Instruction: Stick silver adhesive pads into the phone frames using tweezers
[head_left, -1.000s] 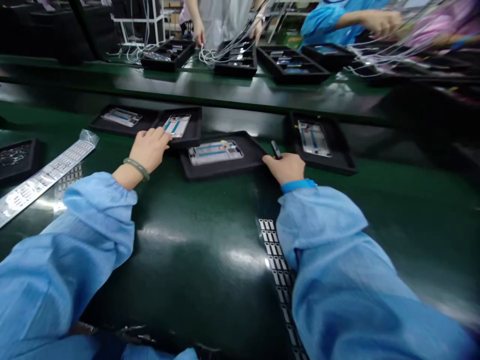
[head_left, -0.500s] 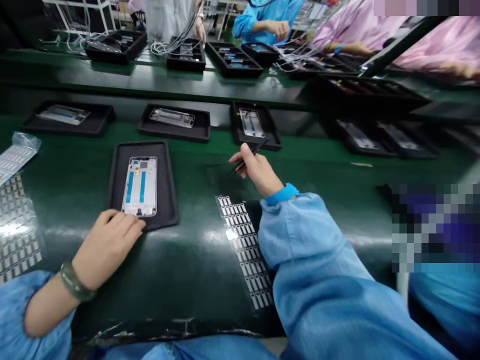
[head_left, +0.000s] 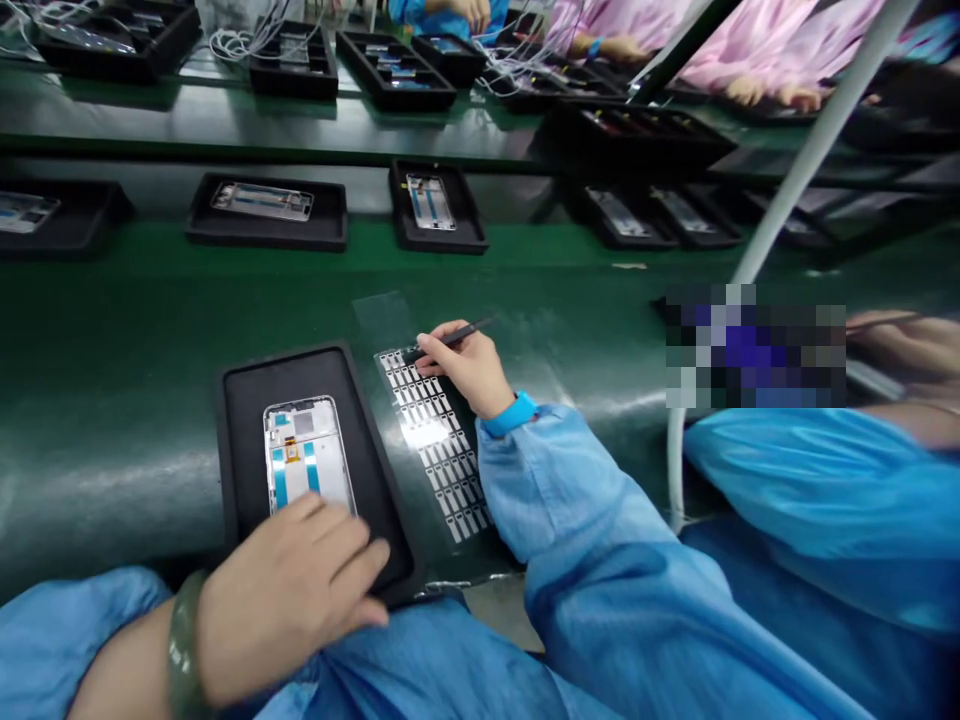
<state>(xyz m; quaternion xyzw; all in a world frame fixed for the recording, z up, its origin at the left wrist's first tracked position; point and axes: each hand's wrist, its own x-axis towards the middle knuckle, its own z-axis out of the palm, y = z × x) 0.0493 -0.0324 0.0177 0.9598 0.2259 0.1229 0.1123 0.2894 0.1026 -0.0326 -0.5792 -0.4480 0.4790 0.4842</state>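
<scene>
Presently, phone frame (head_left: pixel 330 460) lies inside the near black tray (head_left: pixel 244 450). Left hand (head_left: pixel 296 585) over tray's near end, fingers loosely spread; contact cannot be told. Right of tray, right hand (head_left: pixel 466 366) pinches a dark slim tool (head_left: pixel 472 328) at the sticker sheet (head_left: pixel 440 455). Risk: unpinned sheet could slide if tugged; a left-hand nudge could shift the frame.

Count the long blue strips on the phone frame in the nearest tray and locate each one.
2: left strip and right strip, lying side by side along the phone frame. The left hand covers its lower end, so more may be hidden.
</scene>
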